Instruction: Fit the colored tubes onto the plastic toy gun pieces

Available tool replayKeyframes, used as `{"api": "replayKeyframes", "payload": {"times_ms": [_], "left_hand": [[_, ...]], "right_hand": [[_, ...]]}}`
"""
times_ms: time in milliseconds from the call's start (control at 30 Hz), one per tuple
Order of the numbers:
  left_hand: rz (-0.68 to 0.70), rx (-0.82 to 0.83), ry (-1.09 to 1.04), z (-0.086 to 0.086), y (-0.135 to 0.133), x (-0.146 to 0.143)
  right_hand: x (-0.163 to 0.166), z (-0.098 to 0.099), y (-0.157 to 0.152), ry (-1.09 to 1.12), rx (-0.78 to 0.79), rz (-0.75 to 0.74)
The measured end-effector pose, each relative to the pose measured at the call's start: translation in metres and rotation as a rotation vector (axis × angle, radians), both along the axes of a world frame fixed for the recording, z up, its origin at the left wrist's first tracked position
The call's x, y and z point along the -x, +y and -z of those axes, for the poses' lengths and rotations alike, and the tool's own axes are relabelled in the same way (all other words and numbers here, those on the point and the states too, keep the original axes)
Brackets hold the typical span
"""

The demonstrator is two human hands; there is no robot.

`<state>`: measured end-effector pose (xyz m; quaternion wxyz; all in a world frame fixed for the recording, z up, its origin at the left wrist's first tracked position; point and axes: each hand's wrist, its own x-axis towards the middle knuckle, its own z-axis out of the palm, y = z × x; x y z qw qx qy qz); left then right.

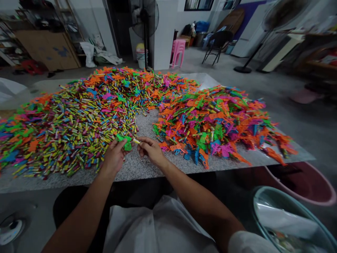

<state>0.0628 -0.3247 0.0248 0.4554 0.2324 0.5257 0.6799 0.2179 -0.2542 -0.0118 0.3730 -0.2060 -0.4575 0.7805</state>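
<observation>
My left hand (113, 159) is closed on a bright green plastic toy gun (127, 144), held just above the table's near edge. Between the fingertips of my right hand (151, 149) is a small tube (136, 141) with a yellow and white wrapper, its end close to the green piece; whether they touch I cannot tell. A wide heap of similar little tubes (79, 130) spreads to the left, with coloured plastic pieces strewn over its far and left sides. On the right lies a pile of orange, green, pink and blue toy guns (210, 123), some with tubes among them.
Grey speckled tabletop (143, 168) shows between the piles. Below its right edge stand a teal tub (259, 192) with plastic bags inside and a pink basin (328, 196). Behind the table are a standing fan (144, 17), pink stools (179, 49) and a black chair (219, 40).
</observation>
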Motion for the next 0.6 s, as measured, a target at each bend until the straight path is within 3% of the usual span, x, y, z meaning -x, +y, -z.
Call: {"api": "replayKeyframes", "payload": {"times_ms": [600], "left_hand": [[-0.023, -0.016, 0.121, 0.001, -0.0027, -0.0098]], "right_hand": [[-0.0037, 0.0048, -0.005, -0.013, 0.037, 0.036]]}}
